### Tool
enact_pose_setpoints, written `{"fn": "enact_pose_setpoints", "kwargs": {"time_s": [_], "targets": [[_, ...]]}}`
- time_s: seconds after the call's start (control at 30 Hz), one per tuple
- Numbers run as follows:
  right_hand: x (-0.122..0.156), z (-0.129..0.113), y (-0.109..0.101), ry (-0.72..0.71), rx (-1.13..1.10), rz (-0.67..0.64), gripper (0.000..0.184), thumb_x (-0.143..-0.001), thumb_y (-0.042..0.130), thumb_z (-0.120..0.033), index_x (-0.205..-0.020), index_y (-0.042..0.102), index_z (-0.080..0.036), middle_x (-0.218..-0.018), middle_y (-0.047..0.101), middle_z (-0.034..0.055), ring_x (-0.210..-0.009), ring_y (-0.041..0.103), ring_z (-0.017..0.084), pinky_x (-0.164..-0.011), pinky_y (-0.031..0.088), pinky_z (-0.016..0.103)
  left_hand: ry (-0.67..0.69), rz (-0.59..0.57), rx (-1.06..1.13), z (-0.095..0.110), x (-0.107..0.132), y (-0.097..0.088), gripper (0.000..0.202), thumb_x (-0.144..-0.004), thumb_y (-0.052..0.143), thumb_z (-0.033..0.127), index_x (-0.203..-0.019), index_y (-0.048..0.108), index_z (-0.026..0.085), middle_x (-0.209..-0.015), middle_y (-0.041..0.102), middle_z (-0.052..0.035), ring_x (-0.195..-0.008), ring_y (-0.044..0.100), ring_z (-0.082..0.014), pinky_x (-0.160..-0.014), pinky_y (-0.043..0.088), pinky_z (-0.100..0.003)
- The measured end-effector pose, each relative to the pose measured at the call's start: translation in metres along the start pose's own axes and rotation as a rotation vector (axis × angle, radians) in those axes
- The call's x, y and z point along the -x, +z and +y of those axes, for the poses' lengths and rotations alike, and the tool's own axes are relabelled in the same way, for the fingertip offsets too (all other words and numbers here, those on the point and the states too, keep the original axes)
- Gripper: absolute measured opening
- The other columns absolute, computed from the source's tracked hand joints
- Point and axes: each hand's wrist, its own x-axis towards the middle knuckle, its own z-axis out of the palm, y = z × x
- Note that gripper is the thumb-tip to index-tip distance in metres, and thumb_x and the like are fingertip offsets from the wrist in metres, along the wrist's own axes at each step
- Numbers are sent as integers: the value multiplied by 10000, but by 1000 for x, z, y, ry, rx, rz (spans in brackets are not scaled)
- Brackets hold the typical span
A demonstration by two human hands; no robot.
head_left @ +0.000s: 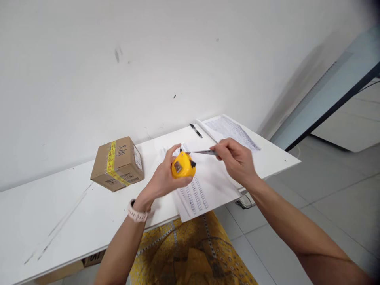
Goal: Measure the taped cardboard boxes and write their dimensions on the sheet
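Observation:
My left hand (163,176) is wrapped round the yellow case of a tape measure (184,165), holding it above the table. Between thumb and fingers, my right hand (236,160) pinches the end of the blade (203,152), and a short length of it shows between the two hands. Beneath them lies a sheet of paper (218,182) with handwritten columns, its front edge hanging past the table's edge. To the left of my left hand sits a closed cardboard box (101,160) with yellow tape and a label.
A black pen (196,130) and a densely written sheet (233,130) lie towards the back of the white table (59,209). The wall (148,59) rises directly behind. At the right stands a large pale blue panel (329,87) with a dark edge, over a tiled floor (335,190).

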Motion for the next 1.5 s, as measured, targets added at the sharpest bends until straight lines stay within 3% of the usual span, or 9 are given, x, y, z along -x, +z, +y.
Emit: {"fn": "enact_pose_setpoints", "kwargs": {"time_s": [0.2, 0.3, 0.43, 0.57, 0.8, 1.03, 1.23, 1.37, 1.5], "targets": [[-60, 39, 40, -120, 253, -298, 349, -952, 443, -448, -750, 603, -213, -790, 664, 37, -737, 578, 176, -708, 427, 313, -7, 8, 117, -48, -61, 8, 820, -685, 815, 289, -1375, 374, 248, -1015, 606, -42, -735, 565, -152, -692, 463, -300], [-77, 61, 54, -171, 226, -348, 317, -956, 444, -437, -978, 665, -211, -1011, 694, 64, -940, 610, 193, -816, 442, 312, -11, 76, 74, -76, -68, 2, 736, -694, 799, 268, -1303, 389, 220, -1065, 597, -54, -832, 582, -164, -740, 474, -299], [-80, 80, 73, 74, 359, -362, 419, -951, 435, -505, -1181, 605, -198, -968, 710, 68, -857, 634, 203, -768, 443, 316, -30, 202, 79, -104, -66, -8, 649, -706, 796, 291, -1234, 427, 207, -1033, 616, -46, -852, 591, -159, -749, 462, -277], [-67, 86, 94, 200, 568, -609, 511, -886, 506, -597, -1201, 572, -201, -869, 720, 67, -829, 647, 251, -706, 417, 321, -17, 359, 128, -121, -63, -11, 664, -679, 808, 288, -1224, 436, 212, -1104, 605, -62, -904, 608, -169, -782, 467, -282], [-60, 86, 93, 68, 596, -827, 359, -852, 486, -179, -1161, 663, -222, -953, 747, 56, -879, 668, 238, -757, 446, 323, -38, 369, -166, -126, -59, -7, 713, -688, 802, 286, -1302, 446, 213, -1124, 634, -80, -988, 630, -242, -854, 470, -356], [-59, 105, 48, -142, 495, -573, 344, -866, 473, -146, -1162, 635, -215, -1072, 728, 59, -945, 672, 216, -830, 492, 340, 38, 321, -405, -127, -61, 0, 644, -758, 709, 243, -1340, 444, 170, -1307, 578, -153, -1225, 539, -329, -1031, 429, -477], [-60, 124, 33, -428, 643, -216, 164, -950, 518, -338, -865, 586, -215, -779, 674, 81, -720, 589, 217, -679, 443, 348, 83, 305, -538, -133, -60, 3, 691, -764, 685, 225, -1386, 388, 185, -1388, 528, -142, -1286, 502, -307, -1068, 443, -479], [-51, 109, 44, -128, 364, -74, 347, -966, 448, -538, -884, 578, -227, -666, 602, 21, -634, 551, 178, -646, 438, 333, 205, 336, -728, -128, -60, 0, 842, -747, 713, 255, -1462, 279, 168, -1494, 416, -200, -1418, 353, -387, -1136, 345, -575], [-44, 101, 60, 241, -184, -214, 460, -947, 436, -602, -1177, 591, -235, -953, 699, 58, -867, 644, 188, -801, 491, 355, 457, 247, -923, -114, -53, 12, 798, -816, 652, 232, -1491, 233, 162, -1578, 316, -215, -1507, 163, -381, -1201, 189, -604]]}}
